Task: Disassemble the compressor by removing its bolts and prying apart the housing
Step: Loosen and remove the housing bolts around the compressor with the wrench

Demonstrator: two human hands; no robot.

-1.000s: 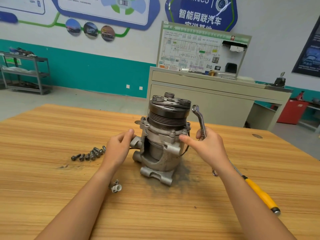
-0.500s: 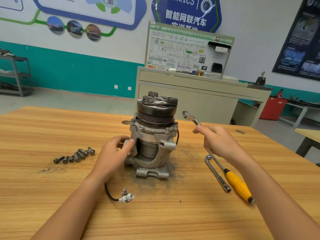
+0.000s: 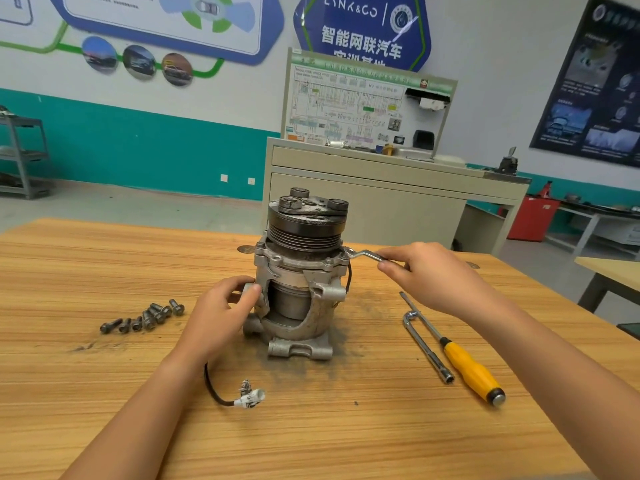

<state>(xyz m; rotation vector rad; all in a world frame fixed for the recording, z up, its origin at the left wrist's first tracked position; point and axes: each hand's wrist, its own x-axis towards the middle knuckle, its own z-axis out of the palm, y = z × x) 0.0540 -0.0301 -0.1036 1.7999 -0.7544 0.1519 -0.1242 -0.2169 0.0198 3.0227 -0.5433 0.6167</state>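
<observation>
- A white plug [image 3: 250,398] lies nearest on the table [image 3: 346,438].
- A yellow screwdriver [image 3: 472,370] lies right; loose bolts [image 3: 145,317] lie left.
- The left hand [image 3: 218,313] grips the left side of the compressor [image 3: 304,237], upright mid-table.
- The right hand [image 3: 433,275] pinches a wrench [image 3: 363,253] touching its right flange.

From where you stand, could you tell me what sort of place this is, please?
Probably an automotive training workshop: a wiring-diagram board, car posters, and a compressor on the bench.
</observation>
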